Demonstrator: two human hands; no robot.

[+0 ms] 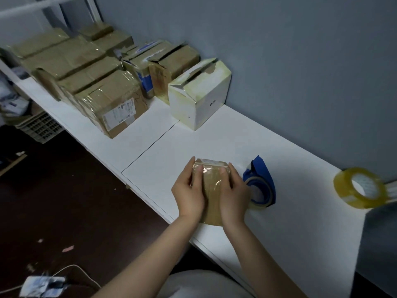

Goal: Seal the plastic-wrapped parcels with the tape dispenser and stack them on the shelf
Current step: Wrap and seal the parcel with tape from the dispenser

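Your left hand (189, 194) and right hand (233, 196) both clasp the parcel (211, 188). The fingers curl down its long sides and the thumbs lie flat on top, pressing the shiny wrap. The parcel rests on the white table (214, 138), with its near end close to the front edge at 6 o'clock.

The blue tape dispenser (263, 181) sits at 3 o'clock from the parcel, just beside your right hand, perhaps touching it. A spare roll of tape (361, 188) stands farther out on the same line. The white box (199, 97) is at 12 o'clock and the stacked brown boxes (90, 76) are at 10 o'clock.

Here is what could go wrong:

- **Loose wrap:** if you let go with the right hand to take the dispenser, the wrap may spring loose, and the tape would then seal over a wrinkle.
- **Parcel sliding:** a one-handed hold so near the edge could let the parcel slide toward 6 o'clock and drop to the floor.
- **Knocked dispenser:** reaching blind may knock the dispenser farther toward 3 o'clock.
- **Crowded stack:** the pile at 10 o'clock looks uneven and crowded, so a slick parcel set on top carelessly could slip off.
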